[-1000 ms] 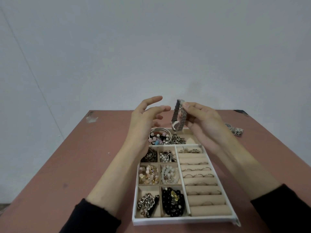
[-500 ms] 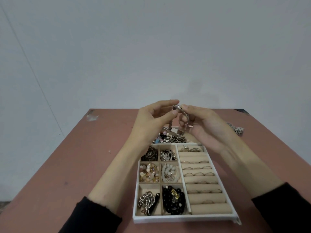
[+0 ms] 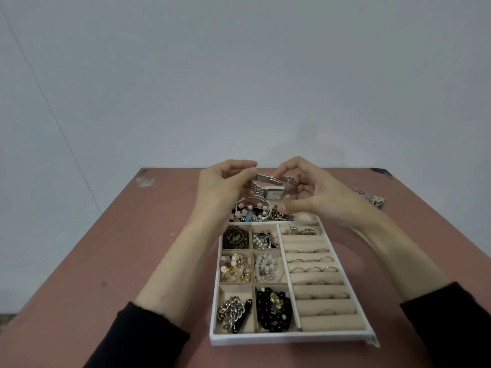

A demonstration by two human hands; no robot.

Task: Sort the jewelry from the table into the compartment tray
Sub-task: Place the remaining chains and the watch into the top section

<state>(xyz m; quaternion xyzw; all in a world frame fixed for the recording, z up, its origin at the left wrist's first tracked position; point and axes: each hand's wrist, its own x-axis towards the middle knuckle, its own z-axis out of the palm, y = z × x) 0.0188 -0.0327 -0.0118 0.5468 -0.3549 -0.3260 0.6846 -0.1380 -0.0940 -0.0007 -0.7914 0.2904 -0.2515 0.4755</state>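
Wristwatch [image 3: 273,188] with silver link band, pinched at each end between left hand [image 3: 220,187] and right hand [image 3: 318,192], held over the compartment tray [image 3: 292,338] lying below both wrists; likely light but slinky and slippery, face scratch-prone, so best gripped by the band.

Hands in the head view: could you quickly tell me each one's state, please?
Left hand: closed, pinching the silver wristwatch by its band.
Right hand: closed, gripping the same wristwatch.

Plain pale grey-blue wall [image 3: 239,75] behind, corner seam [image 3: 53,115] slanting at left, reddish-brown worktop [image 3: 106,248], whitish scuff [image 3: 144,179] near far left corner, soft even light
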